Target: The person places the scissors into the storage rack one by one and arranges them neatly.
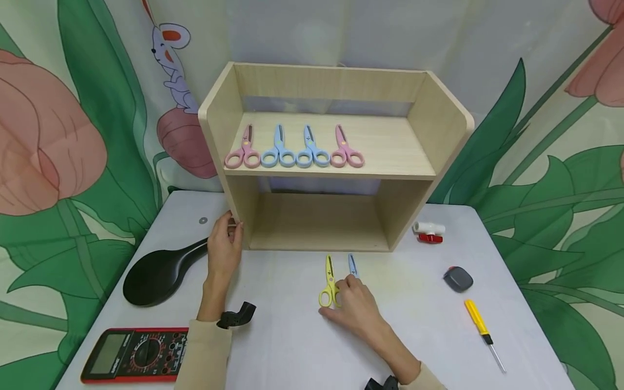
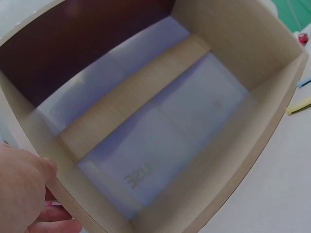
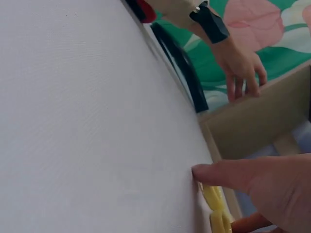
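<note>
A two-tier wooden shelf (image 1: 317,176) stands at the back of the white table. My left hand (image 1: 224,254) grips the front edge of its left side panel; in the left wrist view the thumb lies over the edge, the fingers outside. Yellow scissors (image 1: 329,281) lie in front of the shelf, blades away from me. Over the table beside them is my right hand (image 1: 358,306), its straight thumb right at the yellow loops. Next to these lie blue scissors (image 1: 353,265), their handles hidden under that hand. In the right wrist view the yellow loops (image 3: 221,221) show between thumb and fingers.
On the upper tier are two pink scissors (image 1: 341,149) and two blue scissors (image 1: 278,149). Left lie a black ladle-like utensil (image 1: 153,276), a washer (image 1: 203,220) and a multimeter (image 1: 136,355). Right lie a red-handled white valve (image 1: 429,230), tape measure (image 1: 458,279) and yellow screwdriver (image 1: 478,319).
</note>
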Action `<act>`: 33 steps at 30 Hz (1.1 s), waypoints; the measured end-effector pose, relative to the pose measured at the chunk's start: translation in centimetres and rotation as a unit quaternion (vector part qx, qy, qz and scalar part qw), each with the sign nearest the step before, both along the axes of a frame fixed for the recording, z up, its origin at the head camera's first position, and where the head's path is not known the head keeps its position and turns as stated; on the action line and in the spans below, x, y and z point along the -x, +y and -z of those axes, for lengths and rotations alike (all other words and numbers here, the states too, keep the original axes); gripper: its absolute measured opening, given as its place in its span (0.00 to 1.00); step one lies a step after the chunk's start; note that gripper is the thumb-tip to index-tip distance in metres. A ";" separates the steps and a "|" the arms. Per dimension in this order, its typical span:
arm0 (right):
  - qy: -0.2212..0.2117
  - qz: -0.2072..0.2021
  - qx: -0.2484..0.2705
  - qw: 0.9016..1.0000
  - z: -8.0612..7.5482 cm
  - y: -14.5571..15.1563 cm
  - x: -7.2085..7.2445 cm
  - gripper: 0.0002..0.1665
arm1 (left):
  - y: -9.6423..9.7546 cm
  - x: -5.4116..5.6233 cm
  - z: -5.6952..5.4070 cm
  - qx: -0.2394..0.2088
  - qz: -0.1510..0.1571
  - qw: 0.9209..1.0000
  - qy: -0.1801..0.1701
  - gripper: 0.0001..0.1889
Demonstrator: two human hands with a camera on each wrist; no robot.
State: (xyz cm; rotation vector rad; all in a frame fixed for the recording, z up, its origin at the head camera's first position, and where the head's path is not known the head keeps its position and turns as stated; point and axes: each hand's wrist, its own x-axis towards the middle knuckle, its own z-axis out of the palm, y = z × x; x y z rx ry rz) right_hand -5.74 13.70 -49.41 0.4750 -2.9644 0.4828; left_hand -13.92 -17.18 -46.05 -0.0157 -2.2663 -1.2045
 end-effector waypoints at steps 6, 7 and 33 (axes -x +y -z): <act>0.019 0.006 0.010 1.000 0.1 -0.2 0.1 0.24 | 0.0 0.1 0.0 0.009 -0.009 1.000 0.007 0.18; 0.017 0.007 0.017 1.000 0.2 -0.2 0.1 0.22 | 0.0 0.1 0.1 0.009 -0.010 1.000 0.006 0.18; 0.068 -0.038 0.088 0.993 -1.6 0.2 0.1 0.17 | 0.1 0.0 -0.1 0.004 -0.007 1.000 -0.003 0.19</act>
